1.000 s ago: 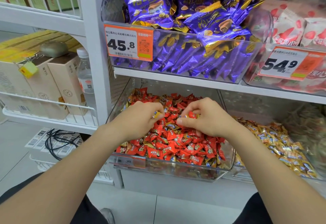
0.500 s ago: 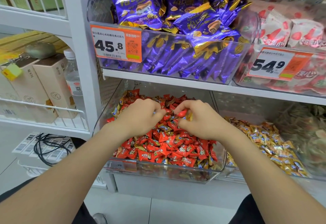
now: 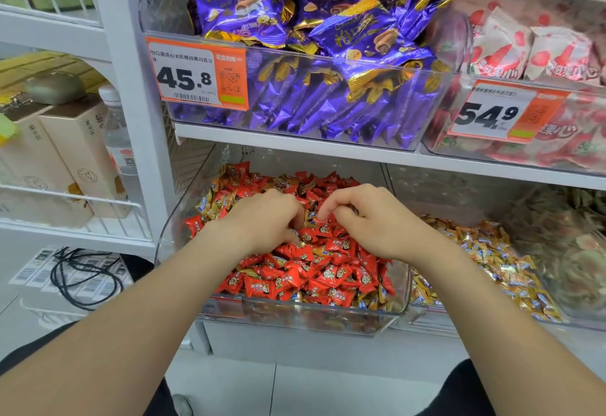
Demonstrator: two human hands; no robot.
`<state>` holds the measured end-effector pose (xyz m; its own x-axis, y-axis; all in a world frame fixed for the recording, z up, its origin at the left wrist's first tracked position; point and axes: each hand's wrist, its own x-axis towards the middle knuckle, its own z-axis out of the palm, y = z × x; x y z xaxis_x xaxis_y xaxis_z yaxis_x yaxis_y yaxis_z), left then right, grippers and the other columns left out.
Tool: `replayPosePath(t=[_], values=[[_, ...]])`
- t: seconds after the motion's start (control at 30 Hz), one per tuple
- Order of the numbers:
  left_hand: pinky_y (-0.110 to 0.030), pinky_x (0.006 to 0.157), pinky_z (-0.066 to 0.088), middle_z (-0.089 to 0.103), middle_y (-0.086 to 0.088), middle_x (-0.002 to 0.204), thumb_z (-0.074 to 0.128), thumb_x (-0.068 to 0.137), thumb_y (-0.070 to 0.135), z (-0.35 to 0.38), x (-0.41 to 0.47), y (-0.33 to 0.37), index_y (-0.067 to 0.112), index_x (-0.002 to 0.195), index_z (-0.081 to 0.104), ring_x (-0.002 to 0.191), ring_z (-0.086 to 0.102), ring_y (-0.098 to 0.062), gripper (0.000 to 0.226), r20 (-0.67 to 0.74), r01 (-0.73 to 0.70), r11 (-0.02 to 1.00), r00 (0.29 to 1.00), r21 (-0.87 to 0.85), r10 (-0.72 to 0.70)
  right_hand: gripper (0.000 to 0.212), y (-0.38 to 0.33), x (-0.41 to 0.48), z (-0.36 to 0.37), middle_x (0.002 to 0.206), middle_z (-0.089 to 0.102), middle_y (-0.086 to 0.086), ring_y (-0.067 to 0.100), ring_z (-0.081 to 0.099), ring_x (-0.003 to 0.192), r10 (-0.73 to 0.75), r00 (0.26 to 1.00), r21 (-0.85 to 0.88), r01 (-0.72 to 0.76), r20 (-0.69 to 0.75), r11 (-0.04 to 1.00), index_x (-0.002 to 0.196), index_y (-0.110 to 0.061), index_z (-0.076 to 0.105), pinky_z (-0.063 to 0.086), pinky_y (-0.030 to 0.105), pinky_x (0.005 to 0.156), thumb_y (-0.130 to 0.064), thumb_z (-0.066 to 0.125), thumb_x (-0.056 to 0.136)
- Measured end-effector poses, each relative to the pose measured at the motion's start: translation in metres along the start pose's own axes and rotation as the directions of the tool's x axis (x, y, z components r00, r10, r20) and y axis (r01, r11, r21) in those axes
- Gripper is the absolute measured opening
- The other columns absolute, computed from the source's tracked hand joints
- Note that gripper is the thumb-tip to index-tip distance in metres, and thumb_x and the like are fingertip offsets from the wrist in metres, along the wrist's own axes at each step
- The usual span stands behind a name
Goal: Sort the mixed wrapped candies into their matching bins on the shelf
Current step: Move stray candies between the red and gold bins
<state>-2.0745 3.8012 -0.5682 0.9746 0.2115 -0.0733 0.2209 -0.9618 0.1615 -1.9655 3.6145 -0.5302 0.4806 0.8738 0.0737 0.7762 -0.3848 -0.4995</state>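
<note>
Candy fills the head view: small red wrapped candies lie heaped in a clear plastic bin at the left end of the lower shelf. A few gold wrapped candies are mixed in along the bin's left wall.

Two bare forearms reach in from below. The left hand lies knuckles up on the middle of the heap, fingers curled down into the wrappers. Its grip is buried, so I cannot tell whether it pinches a candy. The right hand sits just beside it, with a narrow gap between them. Its index finger is arched and its other fingers are curled under; I cannot tell whether that grip closes on anything either.

Just to the right, a second clear bin holds gold and orange wrapped candies.

On the white upper shelf, directly above the red heap, a clear tub carries purple foil packs and an orange price tag reading 45.8. Toward that shelf's right end are white and red packs behind a tag reading 54.9.

Left of the white upright stand beige cartons and a clear bottle, with a black cable coiled below.
</note>
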Motion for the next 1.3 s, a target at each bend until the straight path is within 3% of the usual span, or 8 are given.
replayPosePath(t=[0.13, 0.23, 0.5, 0.63, 0.77, 1.0, 1.1, 1.3], values=[[-0.047, 0.072, 0.058, 0.067, 0.006, 0.083, 0.050, 0.101, 0.033, -0.001, -0.002, -0.002, 0.029, 0.084, 0.065, 0.079, 0.065, -0.024, 0.022, -0.143, 0.028, 0.994, 0.989, -0.109, -0.044, 0.031, -0.004, -0.004, 0.007, 0.056, 0.062, -0.013, 0.006, 0.049, 0.051, -0.046, 0.998, -0.131, 0.052, 0.052, 0.990, 0.103, -0.037, 0.077, 0.044, 0.012, 0.067, -0.022, 0.050, 0.102], [-0.043, 0.066, 0.053, 0.065, 0.002, 0.077, 0.042, 0.102, 0.037, -0.005, -0.009, -0.005, 0.024, 0.081, 0.059, 0.074, 0.063, -0.028, 0.030, -0.203, 0.077, 0.987, 0.974, -0.143, -0.105, 0.028, -0.008, -0.004, 0.015, 0.083, 0.072, -0.018, 0.002, 0.058, 0.077, -0.042, 0.991, -0.302, 0.079, 0.128, 0.950, 0.111, -0.039, 0.077, 0.057, 0.036, 0.087, -0.027, 0.053, 0.101], [-0.043, 0.068, 0.054, 0.063, 0.000, 0.062, 0.053, 0.096, 0.066, -0.006, -0.025, -0.020, 0.025, 0.074, 0.055, 0.060, 0.060, -0.020, 0.046, -0.240, -0.011, 0.962, 0.969, -0.274, -0.057, 0.054, -0.010, 0.004, 0.013, 0.137, 0.064, -0.002, 0.025, 0.056, 0.130, 0.127, 0.914, -0.405, 0.043, 0.385, 0.913, 0.144, -0.035, 0.060, 0.051, 0.048, 0.104, -0.052, 0.072, 0.095], [-0.047, 0.094, 0.052, 0.071, 0.025, 0.098, 0.059, 0.098, 0.056, -0.006, -0.036, -0.026, 0.046, 0.093, 0.067, 0.091, 0.062, -0.007, 0.013, -0.155, -0.108, 0.950, 0.986, -0.292, 0.064, 0.062, -0.004, 0.003, 0.015, 0.121, 0.063, -0.006, 0.020, 0.061, 0.115, 0.144, 0.917, -0.386, 0.012, 0.371, 0.922, 0.134, -0.038, 0.066, 0.054, 0.044, 0.098, -0.064, 0.082, 0.080], [-0.041, 0.091, 0.052, 0.070, 0.016, 0.078, 0.067, 0.093, 0.060, -0.009, -0.044, -0.023, 0.038, 0.081, 0.073, 0.081, 0.060, -0.002, 0.025, -0.027, -0.056, 0.969, 0.998, -0.240, 0.051, 0.026, -0.001, 0.007, 0.022, 0.100, 0.070, -0.016, 0.011, 0.063, 0.100, 0.059, 0.953, -0.271, 0.025, 0.298, 0.962, 0.106, -0.034, 0.077, 0.056, 0.046, 0.093, -0.056, 0.072, 0.093], [-0.041, 0.095, 0.052, 0.062, 0.020, 0.090, 0.076, 0.088, 0.056, -0.010, -0.049, -0.021, 0.043, 0.113, 0.071, 0.106, 0.059, -0.014, 0.029, 0.130, -0.020, 0.987, 0.991, -0.160, 0.041, 0.036, -0.007, -0.001, 0.016, 0.097, 0.062, -0.017, 0.015, 0.062, 0.110, 0.066, 0.948, -0.418, 0.073, 0.310, 0.905, 0.124, -0.033, 0.072, 0.057, 0.040, 0.092, -0.040, 0.075, 0.089], [-0.042, 0.094, 0.054, 0.070, 0.018, 0.103, 0.072, 0.090, 0.055, -0.006, -0.047, -0.023, 0.046, 0.110, 0.069, 0.107, 0.060, -0.014, 0.022, 0.111, -0.028, 0.993, 0.993, -0.117, 0.041, 0.017, -0.007, 0.001, 0.023, 0.099, 0.074, -0.014, 0.016, 0.067, 0.101, -0.010, 0.983, -0.428, 0.089, 0.184, 0.899, 0.105, -0.035, 0.078, 0.060, 0.041, 0.085, -0.038, 0.067, 0.092], [-0.044, 0.077, 0.056, 0.067, 0.013, 0.082, 0.042, 0.103, 0.041, -0.007, -0.046, -0.024, 0.034, 0.087, 0.058, 0.081, 0.061, -0.010, 0.024, -0.110, -0.052, 0.984, 0.993, -0.172, 0.033, 0.023, -0.007, 0.005, 0.012, 0.073, 0.069, -0.009, 0.002, 0.059, 0.063, -0.001, 0.999, -0.056, -0.002, -0.051, 0.998, 0.092, -0.029, 0.075, 0.038, 0.018, 0.062, -0.043, 0.059, 0.104]])
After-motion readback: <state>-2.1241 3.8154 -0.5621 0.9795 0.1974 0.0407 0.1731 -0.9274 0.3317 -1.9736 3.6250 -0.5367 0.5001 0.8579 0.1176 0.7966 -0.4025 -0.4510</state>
